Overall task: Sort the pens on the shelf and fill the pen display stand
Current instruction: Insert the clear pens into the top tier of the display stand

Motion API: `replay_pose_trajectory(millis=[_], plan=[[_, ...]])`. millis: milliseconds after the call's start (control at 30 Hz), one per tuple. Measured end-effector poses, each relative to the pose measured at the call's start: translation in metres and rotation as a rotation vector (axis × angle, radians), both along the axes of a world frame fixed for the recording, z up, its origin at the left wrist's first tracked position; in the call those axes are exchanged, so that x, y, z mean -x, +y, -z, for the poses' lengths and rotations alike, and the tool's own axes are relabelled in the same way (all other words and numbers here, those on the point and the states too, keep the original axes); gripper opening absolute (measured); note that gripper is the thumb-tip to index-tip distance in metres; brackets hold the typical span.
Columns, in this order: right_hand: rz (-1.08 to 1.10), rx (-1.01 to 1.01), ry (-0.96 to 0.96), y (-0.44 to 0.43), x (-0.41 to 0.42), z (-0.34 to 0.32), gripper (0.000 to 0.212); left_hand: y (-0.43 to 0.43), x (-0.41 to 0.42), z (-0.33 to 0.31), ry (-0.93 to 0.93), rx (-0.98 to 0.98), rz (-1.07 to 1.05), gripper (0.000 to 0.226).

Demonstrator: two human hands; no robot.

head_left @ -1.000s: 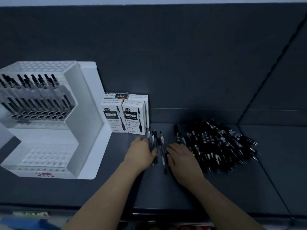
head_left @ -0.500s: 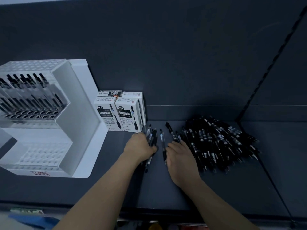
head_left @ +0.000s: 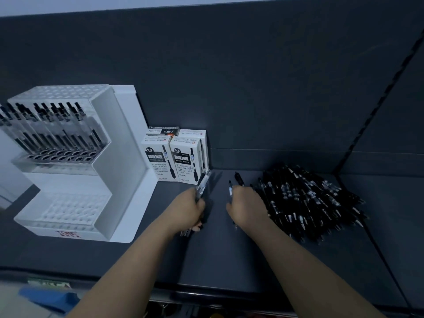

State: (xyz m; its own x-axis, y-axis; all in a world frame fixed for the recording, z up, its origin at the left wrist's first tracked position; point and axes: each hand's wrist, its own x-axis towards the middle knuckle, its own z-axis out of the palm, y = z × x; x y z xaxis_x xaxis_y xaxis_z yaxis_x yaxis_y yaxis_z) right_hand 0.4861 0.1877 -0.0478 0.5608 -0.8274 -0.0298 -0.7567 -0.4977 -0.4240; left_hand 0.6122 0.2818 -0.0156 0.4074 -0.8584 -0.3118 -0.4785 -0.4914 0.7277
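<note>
A white stepped pen display stand [head_left: 128, 161] sits at the left of the dark shelf [head_left: 229, 260]. Its upper tier holds several black pens [head_left: 57, 129]; the lower tier's holes [head_left: 73, 210] look empty. A heap of loose black pens [head_left: 305, 203] lies at the right. My left hand [head_left: 185, 210] is closed around a bundle of pens [head_left: 203, 184] whose ends stick out past the fingers. My right hand [head_left: 246, 205] rests at the heap's left edge, fingers curled on a pen [head_left: 230, 189]; another pen [head_left: 238, 179] lies just beyond it.
Several white pen boxes [head_left: 176, 157] stand against the back wall between the stand and the heap. A slotted upright [head_left: 378, 99] and a seam divide the shelf at the right. Something blue [head_left: 50, 297] shows below the shelf's front edge.
My left hand has gathered the pens that lay between the hands and lifted them as a bundle. My right hand has shifted right, toward the heap.
</note>
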Motion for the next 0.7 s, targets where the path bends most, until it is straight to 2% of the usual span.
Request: replay_pose_trajectory(millis=[67, 133, 267, 367, 600, 700], plan=[[0.041, -0.092, -0.016, -0.003, -0.003, -0.004, 0.029, 0.012, -0.005, -0.005, -0.081, 0.05, -0.002, 0.016], [0.039, -0.143, -0.044, 0.0, -0.004, -0.013, 0.036, 0.025, -0.014, -0.011, -0.163, 0.107, -0.029, 0.02], [-0.006, -0.186, -0.325, 0.013, -0.016, -0.043, 0.02, 0.051, -0.03, -0.028, -0.236, 0.221, -0.115, 0.025], [-0.12, -0.246, -0.511, 0.027, -0.038, -0.076, 0.028, 0.071, -0.045, -0.049, -0.28, 0.306, -0.159, 0.027], [-0.279, -0.397, -0.607, 0.067, -0.107, -0.148, 0.025, 0.13, -0.1, -0.086, -0.242, 0.444, -0.305, 0.026], [-0.363, -0.308, -0.659, 0.09, -0.141, -0.17, 0.017, 0.16, -0.134, -0.09, -0.269, 0.452, -0.374, 0.028]])
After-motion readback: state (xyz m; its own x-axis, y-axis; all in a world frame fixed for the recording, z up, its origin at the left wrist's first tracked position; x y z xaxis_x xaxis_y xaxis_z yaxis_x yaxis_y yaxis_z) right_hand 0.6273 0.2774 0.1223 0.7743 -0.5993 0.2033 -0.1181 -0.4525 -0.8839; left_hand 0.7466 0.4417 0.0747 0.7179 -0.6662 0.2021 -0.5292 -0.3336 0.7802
